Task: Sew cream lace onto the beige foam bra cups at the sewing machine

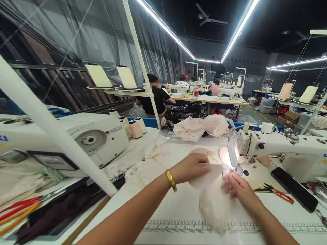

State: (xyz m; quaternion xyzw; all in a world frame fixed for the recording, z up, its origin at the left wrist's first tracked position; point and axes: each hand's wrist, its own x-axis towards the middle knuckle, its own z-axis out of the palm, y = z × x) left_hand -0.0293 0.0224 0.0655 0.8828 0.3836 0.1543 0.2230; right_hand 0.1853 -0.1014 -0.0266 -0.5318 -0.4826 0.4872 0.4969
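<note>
Head view shows left hand (195,168) and right hand (237,187) pinching blurred pale cream soft fabric (214,207), its long axis pointing near, and far-right translucent plastic box (267,102), contents unclear.

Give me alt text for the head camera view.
A person's left hand holds pale fabric, the right hand blurred at its edge, near a white sewing machine and lit lamp. Orange-handled snips and a black phone lie on the right; other people appear beyond.
</note>
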